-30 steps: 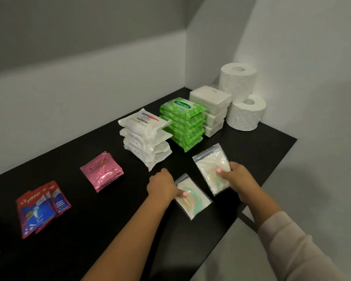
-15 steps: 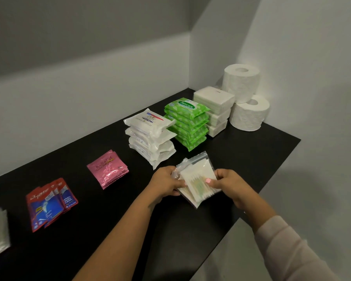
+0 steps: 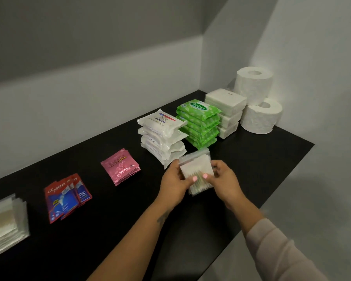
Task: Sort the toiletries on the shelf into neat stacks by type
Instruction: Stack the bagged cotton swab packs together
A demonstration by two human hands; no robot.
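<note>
swab bags (image 3: 197, 171): clear, apparently two stacked, held above the shelf (image 3: 261, 159)
wipes (image 3: 199, 123): green stack, upright, behind them

Black shelf (image 3: 272, 159) set in a grey-walled corner (image 3: 202, 63).

Your left hand (image 3: 175, 184) and right hand (image 3: 224, 182) cover both side edges of the clear packets (image 3: 197, 172), so their count is unclear. Far left of them, the clear bag stack (image 3: 5, 226) is blurred and cropped by the frame edge.

Two toilet rolls (image 3: 257, 98), five green packs (image 3: 199, 122)
</note>
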